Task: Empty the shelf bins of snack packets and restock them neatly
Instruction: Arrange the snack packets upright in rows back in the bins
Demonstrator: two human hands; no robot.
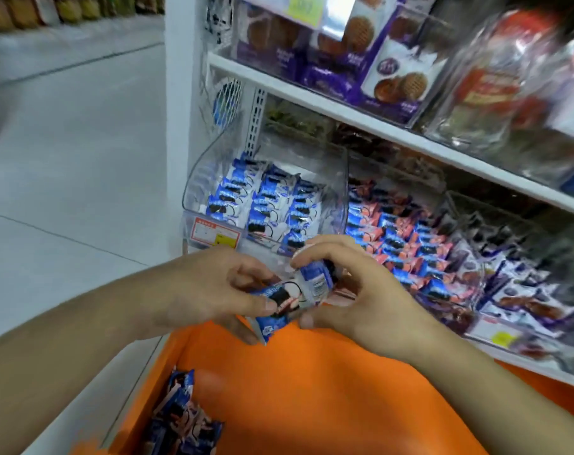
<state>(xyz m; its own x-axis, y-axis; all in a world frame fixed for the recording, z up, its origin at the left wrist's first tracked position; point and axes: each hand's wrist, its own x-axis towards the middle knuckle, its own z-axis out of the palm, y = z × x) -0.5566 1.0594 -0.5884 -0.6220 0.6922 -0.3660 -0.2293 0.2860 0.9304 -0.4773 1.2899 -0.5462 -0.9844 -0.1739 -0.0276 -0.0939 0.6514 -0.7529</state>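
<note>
My left hand (213, 287) and my right hand (354, 290) meet over the orange bag (312, 389), both pinching a small bunch of blue cookie packets (292, 297). Just beyond them stands a clear shelf bin (266, 195) holding rows of blue-and-white cookie packets (262, 201). To its right, a second clear bin (410, 231) is filled with blue-and-pink packets. Several more blue packets (184, 418) lie in the bottom left of the orange bag.
A third bin (525, 290) of purple packets sits further right. The shelf above (344, 110) carries clear bins of purple biscuit packs and red packs. A white shelf upright (180, 93) borders the tiled aisle floor (65, 175) on the left.
</note>
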